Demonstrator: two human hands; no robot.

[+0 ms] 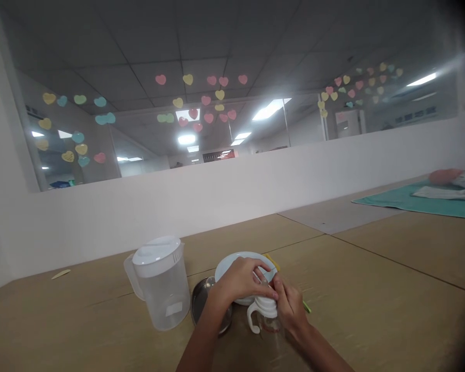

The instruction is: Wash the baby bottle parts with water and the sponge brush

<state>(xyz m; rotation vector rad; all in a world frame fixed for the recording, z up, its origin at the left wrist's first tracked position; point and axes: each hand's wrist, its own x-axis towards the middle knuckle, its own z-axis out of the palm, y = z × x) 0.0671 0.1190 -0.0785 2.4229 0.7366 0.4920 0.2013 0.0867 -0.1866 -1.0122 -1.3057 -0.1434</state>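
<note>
A clear baby bottle (268,324) with a white collar and a white curved handle (251,316) stands upright near the table's front, in front of me. My left hand (244,279) reaches over its top, thumb and fingers curled round the collar and the pale teat. At the bottle's right side, my right hand (290,306) has its fingers bent against the collar, fingertips close to those of the left. Exactly what the right fingertips pinch is hidden. Just behind the hands lies a white plate (228,262), partly covered by them.
A translucent lidded pitcher (165,289) stands to the left. Beside it, a round metal dish (198,299) sits partly behind my left forearm. Yellow (272,261) and green (307,307) items show near the plate. A teal cloth (395,199) lies far right, below the windowed wall (217,186).
</note>
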